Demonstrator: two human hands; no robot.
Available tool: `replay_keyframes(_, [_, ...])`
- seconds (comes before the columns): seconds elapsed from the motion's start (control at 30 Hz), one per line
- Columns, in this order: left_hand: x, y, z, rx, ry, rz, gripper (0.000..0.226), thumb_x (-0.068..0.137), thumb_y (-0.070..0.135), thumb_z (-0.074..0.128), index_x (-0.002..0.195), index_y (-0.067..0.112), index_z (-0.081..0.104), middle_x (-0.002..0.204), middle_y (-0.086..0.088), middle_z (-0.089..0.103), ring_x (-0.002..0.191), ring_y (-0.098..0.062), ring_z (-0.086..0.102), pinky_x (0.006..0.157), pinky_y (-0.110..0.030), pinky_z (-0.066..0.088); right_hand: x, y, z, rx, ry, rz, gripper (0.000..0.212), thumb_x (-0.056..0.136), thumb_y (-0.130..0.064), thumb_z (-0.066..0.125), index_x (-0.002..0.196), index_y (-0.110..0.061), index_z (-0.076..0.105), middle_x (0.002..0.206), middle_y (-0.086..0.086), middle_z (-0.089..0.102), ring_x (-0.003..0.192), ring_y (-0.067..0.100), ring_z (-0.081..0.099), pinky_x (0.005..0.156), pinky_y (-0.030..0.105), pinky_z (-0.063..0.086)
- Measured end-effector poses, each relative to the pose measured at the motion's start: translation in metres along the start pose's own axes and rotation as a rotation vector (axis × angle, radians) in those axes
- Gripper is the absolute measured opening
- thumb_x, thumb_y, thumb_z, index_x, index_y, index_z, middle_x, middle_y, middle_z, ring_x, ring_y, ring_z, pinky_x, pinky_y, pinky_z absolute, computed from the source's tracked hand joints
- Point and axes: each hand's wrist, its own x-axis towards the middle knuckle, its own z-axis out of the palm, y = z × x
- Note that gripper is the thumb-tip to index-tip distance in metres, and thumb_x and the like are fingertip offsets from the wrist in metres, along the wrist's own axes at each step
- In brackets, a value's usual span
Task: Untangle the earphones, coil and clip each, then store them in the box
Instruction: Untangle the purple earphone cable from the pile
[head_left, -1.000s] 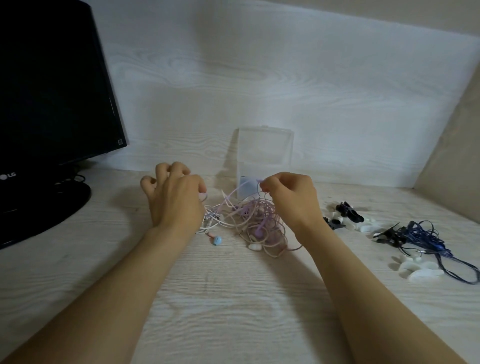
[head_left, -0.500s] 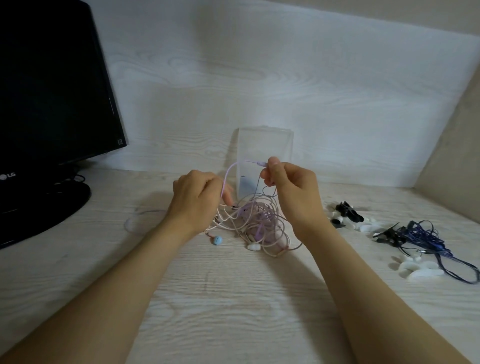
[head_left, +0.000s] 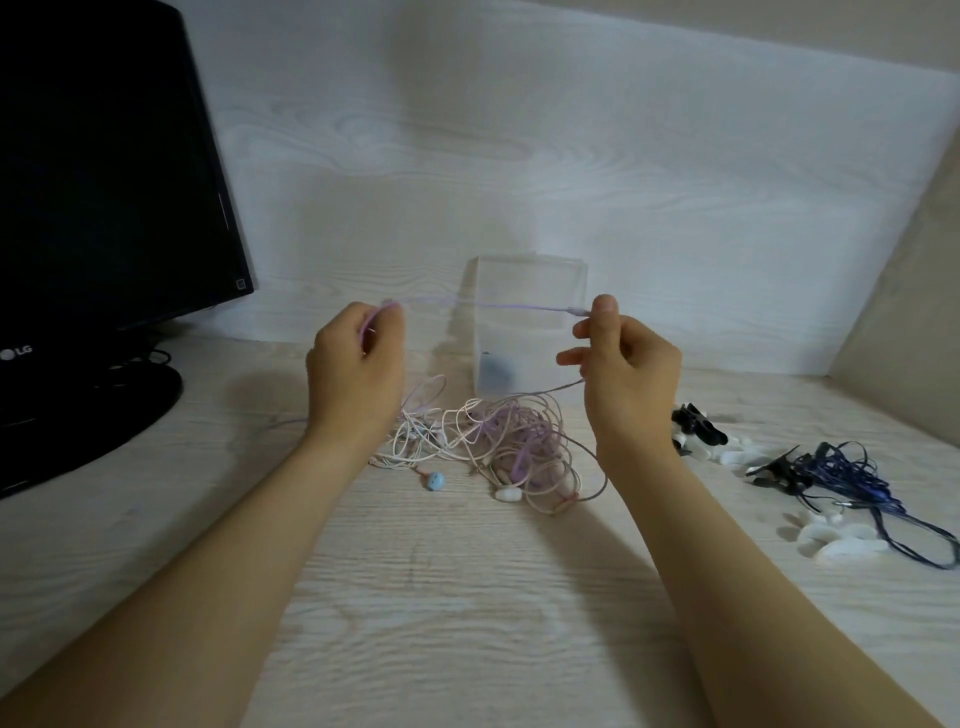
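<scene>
the clear box (head_left: 524, 280) stood upright at the back of the desk (head_left: 467, 597), against the pale wall, with something bluish (head_left: 496, 371) lying blurred at its bottom. both hands were raised in front of the box, one to each side of it. the left hand (head_left: 358, 364), in front of the box and to its left, had its fingers curled and pinched a lilac cable (head_left: 498, 306) near its top. the right hand (head_left: 623, 364), in front of the box's right edge, nipped the cable's plug end (head_left: 576, 311) between thumb and forefinger, with the other fingers loosely bent. the cable ran nearly taut from hand to hand across the face of the box.

just in front of the box, between the wrists, the tangle of earphones (head_left: 498, 441) lay on the desk, pink, white and lilac strands looped together. a pale strand rose from it to the underside of the right hand. a blue earbud (head_left: 435, 481) and a white earbud (head_left: 508, 493) lay at the tangle's near edge.

right of the box lay black clips (head_left: 696, 423). farther right was a dark blue earphone bundle (head_left: 841, 467), with white clips (head_left: 831, 540) beside it. well left of the box stood a black monitor (head_left: 104, 182).
</scene>
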Motion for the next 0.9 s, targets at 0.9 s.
replay_keyframes(0.9, [-0.038,-0.013,0.029,0.321,-0.705,0.205,0.033,0.091,0.048,0.077,0.12,0.034,0.072,0.095,0.017,0.069,0.086,0.002,0.064,0.08,-0.021,0.05,-0.006,-0.023,0.0,0.664,-0.519,0.316,0.024,0.101,-0.006,0.042,0.08,-0.01,0.054,0.087,0.019,0.067,0.078,0.029,0.06,0.078,0.032,0.052])
